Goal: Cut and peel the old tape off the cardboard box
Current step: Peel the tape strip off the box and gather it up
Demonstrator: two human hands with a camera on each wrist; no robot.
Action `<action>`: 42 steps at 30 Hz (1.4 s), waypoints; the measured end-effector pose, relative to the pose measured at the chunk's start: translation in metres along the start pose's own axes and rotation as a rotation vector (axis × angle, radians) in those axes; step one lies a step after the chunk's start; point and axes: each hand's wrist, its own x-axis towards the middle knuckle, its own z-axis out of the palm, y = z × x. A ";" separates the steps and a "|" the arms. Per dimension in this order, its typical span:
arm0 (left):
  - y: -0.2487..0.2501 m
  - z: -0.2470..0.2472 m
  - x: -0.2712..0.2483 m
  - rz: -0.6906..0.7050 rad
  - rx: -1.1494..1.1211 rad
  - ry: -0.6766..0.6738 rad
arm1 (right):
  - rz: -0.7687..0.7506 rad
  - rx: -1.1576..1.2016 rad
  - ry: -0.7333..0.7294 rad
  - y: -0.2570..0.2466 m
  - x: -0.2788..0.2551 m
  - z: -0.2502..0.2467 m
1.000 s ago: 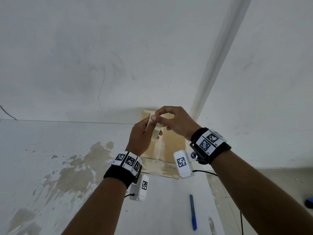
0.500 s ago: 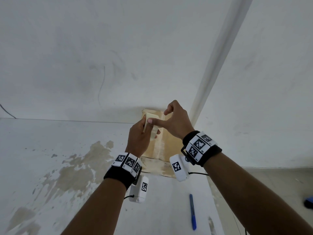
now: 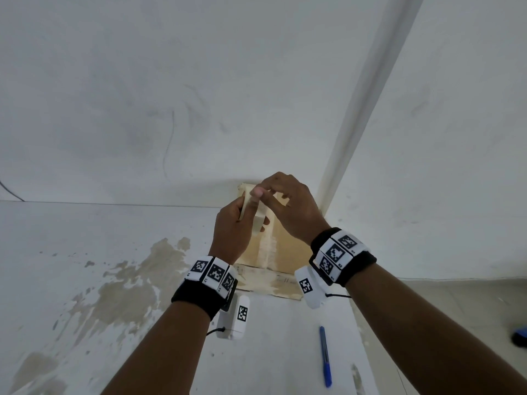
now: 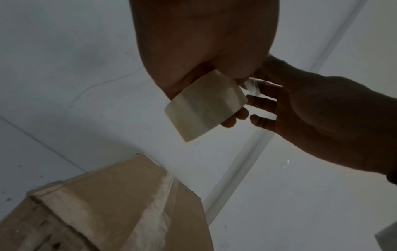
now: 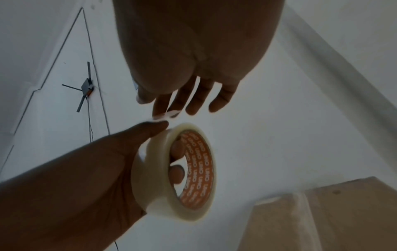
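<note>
A brown cardboard box (image 3: 288,252) stands against the wall corner, with a pale strip of old tape (image 3: 266,249) down its middle; the box (image 4: 128,203) also shows low in both wrist views. In front of it my left hand (image 3: 232,229) grips a roll of clear tape (image 3: 258,220) with an orange core (image 5: 193,169), two fingers through the core. My right hand (image 3: 288,206) is at the roll's top edge, thumb and forefinger pinching a thin clear tape end (image 4: 252,86). Its other fingers (image 5: 201,96) hang loosely spread.
A blue pen (image 3: 325,356) lies on the white surface near my right forearm. Brown stains (image 3: 128,280) mark the surface to the left. A white pipe (image 3: 370,95) runs up the wall corner. A blue object (image 3: 520,336) sits at the right edge.
My right hand has shifted its fingers along the roll's top edge and risen slightly. The left hand keeps the roll in about the same place.
</note>
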 end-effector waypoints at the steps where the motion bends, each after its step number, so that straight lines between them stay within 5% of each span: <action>1: -0.001 0.000 0.000 -0.005 0.000 -0.002 | 0.006 -0.017 -0.034 0.001 0.002 -0.002; 5: -0.003 -0.001 -0.001 -0.013 -0.034 -0.032 | -0.010 -0.073 -0.126 0.007 0.006 -0.009; 11: 0.006 0.002 -0.004 -0.046 -0.032 -0.038 | 0.054 0.056 -0.034 0.010 0.014 -0.012; 19: 0.007 0.003 -0.009 -0.075 -0.032 -0.089 | 0.083 -0.025 -0.115 0.021 0.028 -0.021; 26: 0.008 0.002 -0.009 -0.082 0.025 -0.074 | 0.116 -0.131 -0.210 0.019 0.026 -0.026; 35: 0.013 0.000 -0.006 -0.067 0.071 0.004 | 0.054 -0.215 -0.154 0.020 0.025 -0.024; 42: 0.013 -0.001 -0.004 -0.094 0.005 -0.008 | 0.077 -0.052 -0.161 0.022 0.022 -0.016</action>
